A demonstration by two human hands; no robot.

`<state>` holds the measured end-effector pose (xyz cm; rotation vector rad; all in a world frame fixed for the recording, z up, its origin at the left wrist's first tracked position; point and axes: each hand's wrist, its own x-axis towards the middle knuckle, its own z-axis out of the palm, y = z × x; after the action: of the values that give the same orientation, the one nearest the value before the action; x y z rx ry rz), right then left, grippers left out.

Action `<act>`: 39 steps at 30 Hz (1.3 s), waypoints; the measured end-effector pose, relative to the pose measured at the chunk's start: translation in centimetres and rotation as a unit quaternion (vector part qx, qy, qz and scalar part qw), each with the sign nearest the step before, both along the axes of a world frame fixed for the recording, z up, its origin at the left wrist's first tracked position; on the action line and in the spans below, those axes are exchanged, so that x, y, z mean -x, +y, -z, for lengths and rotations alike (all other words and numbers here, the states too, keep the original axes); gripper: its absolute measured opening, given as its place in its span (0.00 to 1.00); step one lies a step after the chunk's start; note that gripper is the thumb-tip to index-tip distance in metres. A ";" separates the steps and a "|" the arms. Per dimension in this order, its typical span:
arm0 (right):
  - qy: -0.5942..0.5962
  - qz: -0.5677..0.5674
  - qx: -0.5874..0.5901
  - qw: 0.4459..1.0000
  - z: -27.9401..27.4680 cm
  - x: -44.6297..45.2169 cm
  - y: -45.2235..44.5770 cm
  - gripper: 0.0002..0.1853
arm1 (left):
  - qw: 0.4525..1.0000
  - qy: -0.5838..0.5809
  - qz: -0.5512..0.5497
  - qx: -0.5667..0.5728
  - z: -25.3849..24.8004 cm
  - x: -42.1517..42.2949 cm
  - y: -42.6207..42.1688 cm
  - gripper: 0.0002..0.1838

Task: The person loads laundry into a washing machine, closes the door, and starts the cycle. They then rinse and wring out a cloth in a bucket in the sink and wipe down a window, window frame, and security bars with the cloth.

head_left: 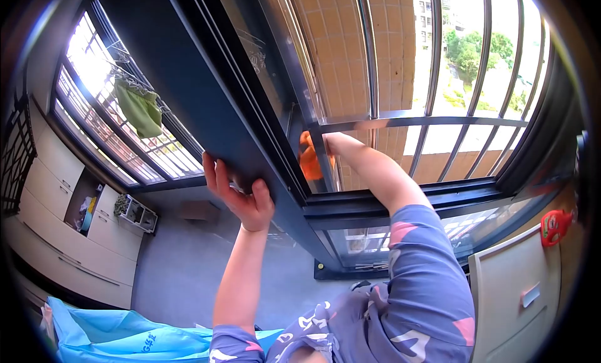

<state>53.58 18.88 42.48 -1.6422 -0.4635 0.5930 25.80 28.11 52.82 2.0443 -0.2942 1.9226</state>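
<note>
My left hand [241,197] rests against the dark door frame [219,106], its fingers curled round the edge and spread apart, with nothing seen in it. My right arm reaches through the open window, past the metal bars [432,121]. Beyond an upright bar, my right hand [330,144] is mostly hidden beside an orange cloth [309,158], which lies against the outer side of the glass and frame. The fingers on the cloth cannot be made out clearly.
Drawers [53,191] stand at the left, near a small white rack [139,214]. A green cloth [138,109] hangs by the far window. Blue fabric [131,335] lies at the lower left. A red object [554,228] is at the right, above a white panel [513,294].
</note>
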 end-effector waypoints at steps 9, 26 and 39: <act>-0.262 -0.213 0.412 0.847 -6.7 8.4 -10.9 0.14 | 1.000 -0.012 -0.018 -0.011 -0.5 0.0 -0.2 0.36; -0.217 0.007 -0.044 0.975 -10.3 15.0 -12.0 0.14 | 1.000 -0.013 -0.012 0.003 -0.6 0.1 -0.8 0.35; -0.095 0.267 -0.097 0.954 -1.1 -1.1 19.6 0.32 | 1.000 0.015 0.003 0.013 0.0 0.0 -0.7 0.39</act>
<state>54.64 38.43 43.59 -1.5518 -0.1898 -0.0135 25.81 27.42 52.81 2.0526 -0.2670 1.8805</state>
